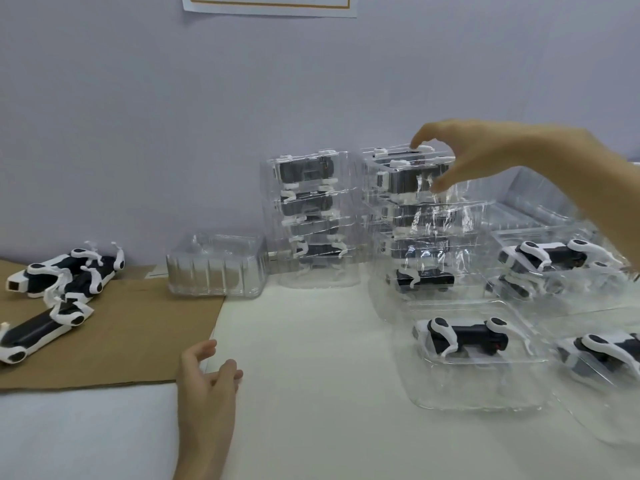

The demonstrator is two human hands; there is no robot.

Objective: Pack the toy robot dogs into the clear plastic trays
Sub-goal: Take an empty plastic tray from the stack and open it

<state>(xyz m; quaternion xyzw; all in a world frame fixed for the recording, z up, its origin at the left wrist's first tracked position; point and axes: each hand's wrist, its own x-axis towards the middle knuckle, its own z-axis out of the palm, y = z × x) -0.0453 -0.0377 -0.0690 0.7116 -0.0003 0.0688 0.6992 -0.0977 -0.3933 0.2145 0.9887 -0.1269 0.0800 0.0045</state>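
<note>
A brown cardboard sheet (138, 334) lies flat on the near-left part of the white table (311, 358). High on the far wall (138, 98) hangs a paper (270, 12).

Under my right hand (491, 157) the stacked trays (426, 216) were thin, glossy clear plastic. The loose dogs (69, 275) on the left were smooth plastic on matt brown cardboard (138, 334); the table (311, 341) looked matt white.
</note>
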